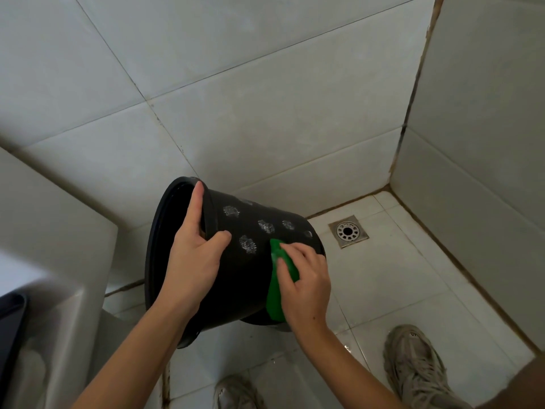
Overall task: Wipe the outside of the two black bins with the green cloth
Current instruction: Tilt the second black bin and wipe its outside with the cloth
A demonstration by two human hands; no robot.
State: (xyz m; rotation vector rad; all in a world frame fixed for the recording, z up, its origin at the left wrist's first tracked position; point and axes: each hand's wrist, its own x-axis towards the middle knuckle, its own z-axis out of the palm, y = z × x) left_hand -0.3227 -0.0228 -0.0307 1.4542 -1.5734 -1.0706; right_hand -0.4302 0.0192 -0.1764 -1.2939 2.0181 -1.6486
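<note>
Round black plastic bin [236, 261] held tilted above a pale tiled floor [398, 276].
Left hand [191, 258] grips its rim; right hand [306, 284] presses a smooth green cloth [277, 293] against the side, near whitish, possibly soapy, patches [247, 244].

Left hand [193, 258] gripping bin [244, 278] rim, thumb outside, fingers inside, right hand [305, 283] just beside it, fingers curled, pressing cloth [278, 286] flat, both forearms bare
</note>
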